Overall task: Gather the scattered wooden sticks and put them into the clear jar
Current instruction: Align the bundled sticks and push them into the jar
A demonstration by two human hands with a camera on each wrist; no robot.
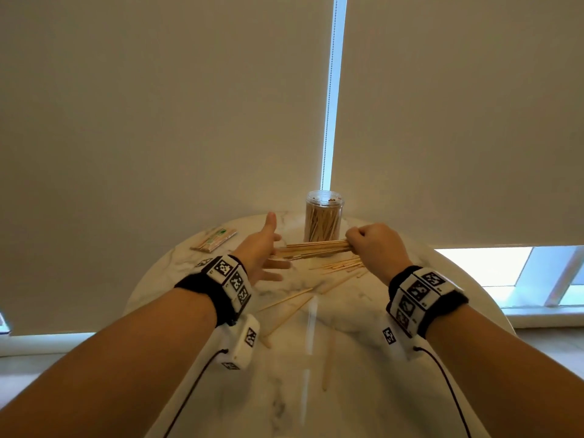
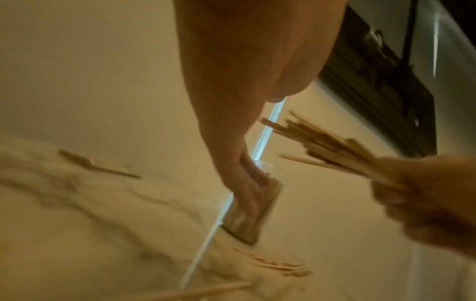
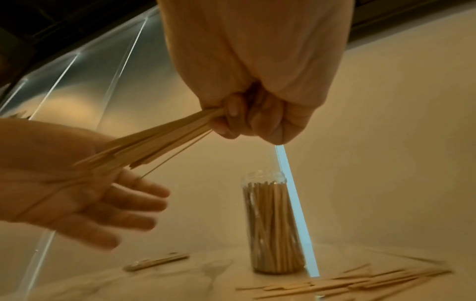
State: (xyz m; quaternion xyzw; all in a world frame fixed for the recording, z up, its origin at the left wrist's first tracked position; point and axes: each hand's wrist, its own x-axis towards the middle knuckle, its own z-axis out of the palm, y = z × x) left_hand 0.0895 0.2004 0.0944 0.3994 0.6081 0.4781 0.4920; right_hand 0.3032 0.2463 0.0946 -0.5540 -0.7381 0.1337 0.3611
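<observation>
A clear jar (image 1: 323, 216) stands upright at the table's far edge, nearly full of wooden sticks and without a lid. My right hand (image 1: 371, 245) grips one end of a bundle of sticks (image 1: 313, 247) held level above the table, in front of the jar. The bundle (image 3: 154, 140) points left toward my left hand (image 1: 262, 248), which is open with straight spread fingers, its palm against the bundle's free ends. Loose sticks (image 1: 338, 265) lie on the table under the bundle, and others (image 1: 284, 306) nearer me. In the left wrist view the jar (image 2: 253, 209) shows past my fingers.
The round marble table (image 1: 347, 358) sits against a window with closed blinds. A flat packet of sticks (image 1: 215, 239) lies at the far left. One single stick (image 1: 328, 361) lies near the table's middle. Wrist camera cables hang from both forearms.
</observation>
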